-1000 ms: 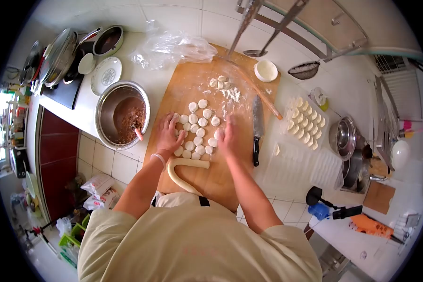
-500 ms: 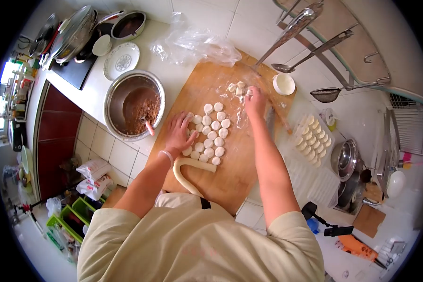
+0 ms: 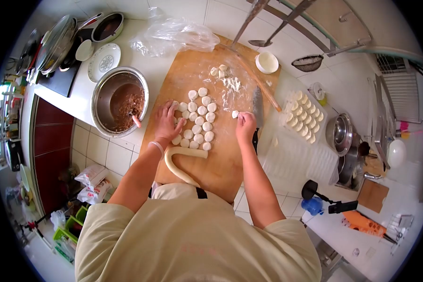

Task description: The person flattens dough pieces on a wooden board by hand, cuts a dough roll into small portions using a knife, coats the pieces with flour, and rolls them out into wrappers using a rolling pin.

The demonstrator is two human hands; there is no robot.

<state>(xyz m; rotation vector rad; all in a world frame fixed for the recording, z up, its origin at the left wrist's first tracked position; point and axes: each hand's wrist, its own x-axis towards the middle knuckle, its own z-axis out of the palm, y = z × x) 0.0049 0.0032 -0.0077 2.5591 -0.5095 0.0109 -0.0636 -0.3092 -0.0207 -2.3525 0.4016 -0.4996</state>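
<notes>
A small dough piece [image 3: 235,113] over the wooden board [image 3: 221,171] is pinched by its edge, probably to avoid squashing it, and pokes out at 10 o'clock from the closed fingertips of the right hand [image 3: 246,125]. At 9 o'clock, the left hand [image 3: 165,122], loosely open, borders the dough rounds [image 3: 199,121], perhaps to keep them together.

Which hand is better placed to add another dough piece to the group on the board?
The right, I'd judge: the right hand appears to pinch a dough piece just right of the group. The left hand lies at the group's left edge.
</notes>
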